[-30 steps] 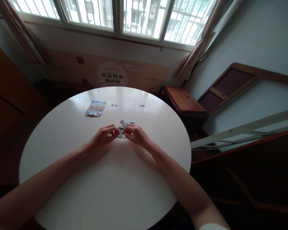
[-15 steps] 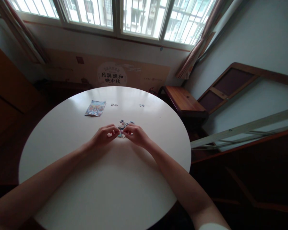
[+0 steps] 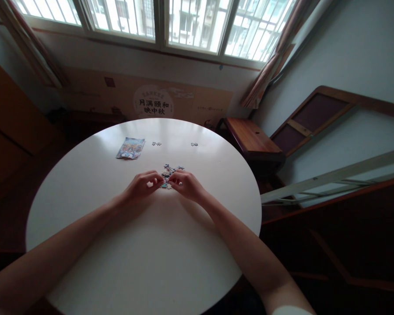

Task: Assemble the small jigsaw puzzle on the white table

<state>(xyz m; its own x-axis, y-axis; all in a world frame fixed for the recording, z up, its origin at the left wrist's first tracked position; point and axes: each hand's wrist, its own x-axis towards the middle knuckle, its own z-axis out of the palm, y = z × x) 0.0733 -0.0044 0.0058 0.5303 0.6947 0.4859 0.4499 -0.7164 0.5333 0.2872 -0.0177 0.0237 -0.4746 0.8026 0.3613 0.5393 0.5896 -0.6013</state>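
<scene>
closely, our left hand point(image 3: 147, 180) and right hand point(image 3: 183, 181) curl, nearly closed, at puzzle pieces point(image 3: 167, 175); we can't tell what's gripped; brushing knuckles could scatter them.

A tan panel point(image 3: 184, 105) below the window point(image 3: 197, 26) carries a pale round emblem point(image 3: 153, 94) with dark characters in two lines: "月满颐和" above "映中秋". Smaller lettering point(image 3: 210, 108) on the panel, and the print on the colourful leaflet point(image 3: 130, 148) lying on the surface point(image 3: 144, 245), cannot be read.
</scene>
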